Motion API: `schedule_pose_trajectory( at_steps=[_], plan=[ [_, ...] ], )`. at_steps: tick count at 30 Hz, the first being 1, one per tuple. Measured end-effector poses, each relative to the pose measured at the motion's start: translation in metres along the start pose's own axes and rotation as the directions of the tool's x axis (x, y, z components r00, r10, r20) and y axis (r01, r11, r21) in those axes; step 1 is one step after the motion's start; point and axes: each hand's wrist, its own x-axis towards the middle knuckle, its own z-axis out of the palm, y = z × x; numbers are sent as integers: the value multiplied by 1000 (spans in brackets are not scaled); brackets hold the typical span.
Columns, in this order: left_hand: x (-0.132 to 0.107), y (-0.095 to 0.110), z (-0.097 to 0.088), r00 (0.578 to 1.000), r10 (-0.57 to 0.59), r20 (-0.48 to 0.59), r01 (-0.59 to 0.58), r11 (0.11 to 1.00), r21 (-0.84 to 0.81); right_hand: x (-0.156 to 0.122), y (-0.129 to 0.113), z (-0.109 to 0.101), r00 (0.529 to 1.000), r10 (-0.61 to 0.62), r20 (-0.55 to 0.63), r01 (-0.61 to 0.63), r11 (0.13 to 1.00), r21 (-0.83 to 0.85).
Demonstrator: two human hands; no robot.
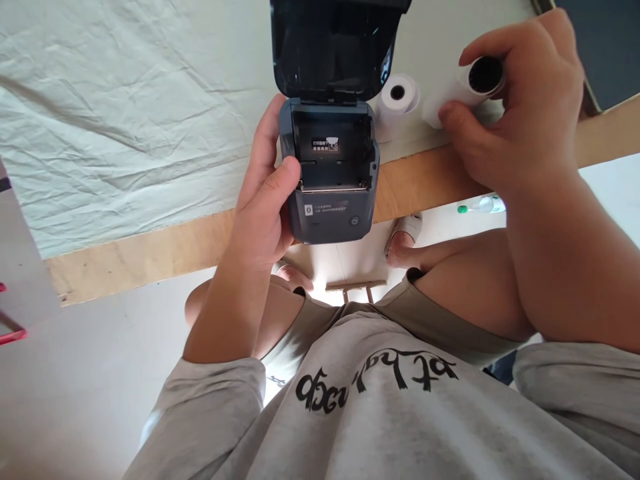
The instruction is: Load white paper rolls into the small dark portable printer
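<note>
My left hand [270, 193] is closed around a dark blue-grey portable label printer [333, 230], thumb on its left edge. The printer's black lid [335, 53] stands swung up, and its roll compartment looks empty except for a sticker [325, 144] inside. Over at the right, my right hand [525, 100] grips a white paper roll [455, 93] between thumb and fingers, its dark hollow core facing me. Between the printer and that roll, a second white paper roll [395, 97] rests on the table, with its outer end slightly loose.
A wrinkled pale green cloth [150, 120] covers the table, whose bare wooden edge [145, 270] runs along the front. A dark flat panel with a frame [613, 47] lies at the upper right. Below the table, a bottle with a green cap [483, 205] lies on the floor.
</note>
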Motion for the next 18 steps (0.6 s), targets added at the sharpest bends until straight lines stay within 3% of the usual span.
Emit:
schedule_pose_trajectory(
  at_steps=[3,5,6,8,9,10,11,13,16,18],
  plan=[
    [0,0,0,1000,-5,1,5,1000,-2,1,-3,1,999,21,-29,-13,971,238],
    [0,-1,-1,1000,3,5,-3,1000,-2,4,-6,-2,989,148,-7,-125,856,502],
    [0,-2,-1,1000,11,7,-11,1000,-3,6,-7,-4,965,253,71,-242,749,617],
    [1,-3,-2,1000,26,12,-26,1000,-4,12,-9,-9,859,412,305,-491,492,718],
    [1,-4,-2,999,29,15,-29,1000,-4,14,-10,-11,798,456,395,-579,397,712],
    [1,-4,-1,999,30,16,-30,1000,-5,16,-11,-12,757,489,432,-626,356,694],
    [1,-4,-1,999,28,18,-28,1000,-7,16,-12,-13,754,512,411,-625,368,688],
    [2,-3,1,999,27,19,-26,999,-22,15,-14,-10,822,508,257,-517,478,710],
    [2,-2,2,1000,23,4,-23,998,-62,7,-20,-4,968,249,-32,-154,692,705],
    [2,-1,2,1000,5,13,-4,998,-70,0,-27,-3,981,108,-160,19,772,636]
  ],
)
